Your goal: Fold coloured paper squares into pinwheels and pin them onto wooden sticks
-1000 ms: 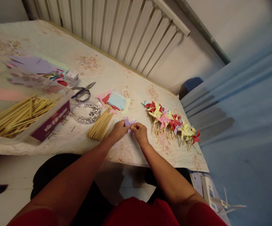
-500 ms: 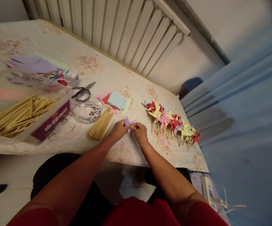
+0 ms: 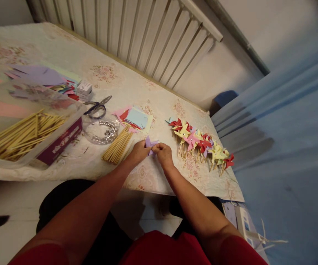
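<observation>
Both hands pinch a purple paper pinwheel (image 3: 149, 142) over the table's (image 3: 147, 88) near edge: left hand (image 3: 139, 152) at its 8 o'clock, right hand (image 3: 163, 153) at 4 o'clock. At 9 o'clock, a maroon box (image 3: 61, 143) bears unreadable white lettering.

A home room: a radiator (image 3: 153, 40) behind a floral-clothed table (image 3: 114, 79) beside a blue bedsheet (image 3: 285, 147).
</observation>
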### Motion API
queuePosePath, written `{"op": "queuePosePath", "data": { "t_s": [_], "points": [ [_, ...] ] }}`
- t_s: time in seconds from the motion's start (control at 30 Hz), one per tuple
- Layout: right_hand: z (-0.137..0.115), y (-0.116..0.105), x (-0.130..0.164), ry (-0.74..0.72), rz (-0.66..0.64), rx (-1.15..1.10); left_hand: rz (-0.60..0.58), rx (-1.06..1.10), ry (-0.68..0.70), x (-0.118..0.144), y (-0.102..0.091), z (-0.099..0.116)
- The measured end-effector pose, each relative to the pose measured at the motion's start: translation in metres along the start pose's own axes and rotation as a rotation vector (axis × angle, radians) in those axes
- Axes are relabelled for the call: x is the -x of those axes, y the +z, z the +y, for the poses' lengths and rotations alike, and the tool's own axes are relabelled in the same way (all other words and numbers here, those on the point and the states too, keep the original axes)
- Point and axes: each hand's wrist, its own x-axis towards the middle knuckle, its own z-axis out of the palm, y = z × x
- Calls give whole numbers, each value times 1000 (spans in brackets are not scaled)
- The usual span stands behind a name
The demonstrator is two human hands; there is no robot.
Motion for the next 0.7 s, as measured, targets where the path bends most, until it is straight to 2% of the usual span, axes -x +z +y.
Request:
{"op": "queuePosePath", "data": {
  "t_s": [0.07,0.17,0.23,0.3,0.43,0.5,0.57,0.7],
  "points": [
    [-2,-4,0,-59,-25,38,1,11,4,1,0,0],
    [-8,-15,0,-301,-67,232,4,35,19,1,0,0],
    [-10,-19,1,-381,-82,314,6,51,24,0,0,0],
    [-10,-17,1,-328,-69,260,8,71,20,0,0,0],
    [-5,-2,-1,-8,-11,-9,15,76,9,0,-1,1],
    [-4,0,-2,56,-15,-44,18,82,5,0,-1,1],
    [-6,-5,-2,-40,-38,26,16,95,3,0,-1,1],
    [-12,-20,-2,-354,-101,302,0,71,20,0,0,1]
  ]
}}
